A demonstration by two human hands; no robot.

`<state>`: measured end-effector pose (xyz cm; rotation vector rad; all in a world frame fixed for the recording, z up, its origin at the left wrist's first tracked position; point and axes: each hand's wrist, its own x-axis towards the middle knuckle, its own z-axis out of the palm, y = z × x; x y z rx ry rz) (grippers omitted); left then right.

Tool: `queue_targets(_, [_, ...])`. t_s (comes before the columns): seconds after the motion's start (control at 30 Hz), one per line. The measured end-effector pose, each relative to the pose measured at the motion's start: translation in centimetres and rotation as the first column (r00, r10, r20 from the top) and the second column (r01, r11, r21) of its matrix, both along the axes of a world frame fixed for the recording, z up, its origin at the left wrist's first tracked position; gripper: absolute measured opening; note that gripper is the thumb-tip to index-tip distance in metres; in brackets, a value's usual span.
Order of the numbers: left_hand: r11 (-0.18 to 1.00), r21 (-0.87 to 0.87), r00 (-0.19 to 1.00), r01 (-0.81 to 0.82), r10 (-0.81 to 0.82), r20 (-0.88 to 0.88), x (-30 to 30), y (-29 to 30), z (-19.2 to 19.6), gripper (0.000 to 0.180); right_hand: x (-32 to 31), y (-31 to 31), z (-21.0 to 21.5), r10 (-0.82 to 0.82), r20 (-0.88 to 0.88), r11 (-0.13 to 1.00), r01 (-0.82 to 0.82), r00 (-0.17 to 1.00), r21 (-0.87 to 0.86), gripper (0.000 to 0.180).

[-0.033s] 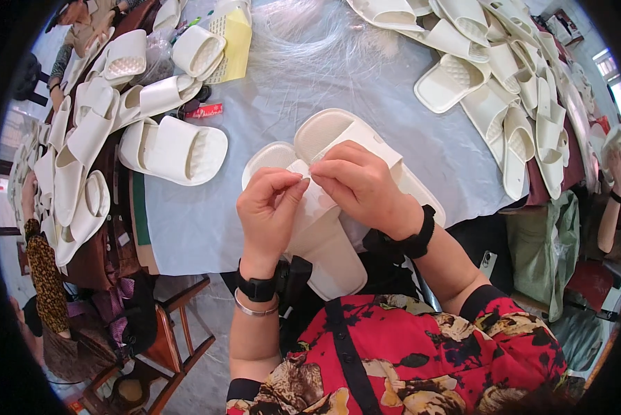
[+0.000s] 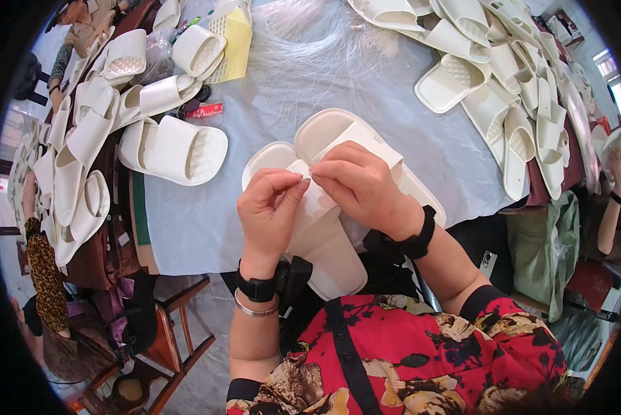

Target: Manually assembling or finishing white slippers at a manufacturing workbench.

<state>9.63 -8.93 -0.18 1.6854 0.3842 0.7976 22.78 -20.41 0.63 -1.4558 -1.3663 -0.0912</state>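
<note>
Pinched shut, left hand and right hand meeting on strap of cream moulded-foam slide slipper lying beneath both palms at blue table edge; risk: slipper sliding lapward, pinch likely lost if pulled unevenly.

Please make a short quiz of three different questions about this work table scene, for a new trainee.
1. True or false: the left hand and the right hand both rest on the pair of white slippers.
2. The yellow packet lies: A) far left of the table, B) beside the right slipper pile, C) on the wooden chair.
3. Fill in: each wrist wears a ____ band.

Key: 1 true; 2 A; 3 black.
</note>
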Motion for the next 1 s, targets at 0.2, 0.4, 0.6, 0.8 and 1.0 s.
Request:
queue_targets(0.2, [0.999,0.054,1.0,0.001,-0.001,-0.011,0.27,-0.04,0.36,0.01,0.06,0.08,0.1,0.013,0.004,1.0,-0.014,1.0,0.012,0.011])
queue_targets(0.4, [0.996,0.094,1.0,0.008,-0.007,-0.005,0.68,-0.15,0.45,0.01,0.26,0.0,0.3,0.031,-0.015,0.999,-0.031,0.999,0.029,0.01])
queue_targets(0.6, [0.999,0.031,0.999,0.038,-0.038,-0.015,0.68,-0.32,0.41,0.009,0.15,-0.22,0.36,0.008,-0.056,1.0,-0.007,0.998,0.016,0.011])
queue_targets(0.8, [0.996,0.08,0.999,0.041,-0.04,-0.012,0.88,-0.32,0.52,0.009,0.17,-0.18,0.23,-0.005,-0.059,1.0,0.006,0.998,0.012,0.011])
queue_targets(1.0, [0.996,0.079,0.998,0.044,-0.041,-0.042,0.9,-0.5,0.8,0.009,0.23,-0.09,0.3,-0.018,-0.04,1.0,0.019,0.999,0.018,0.012])
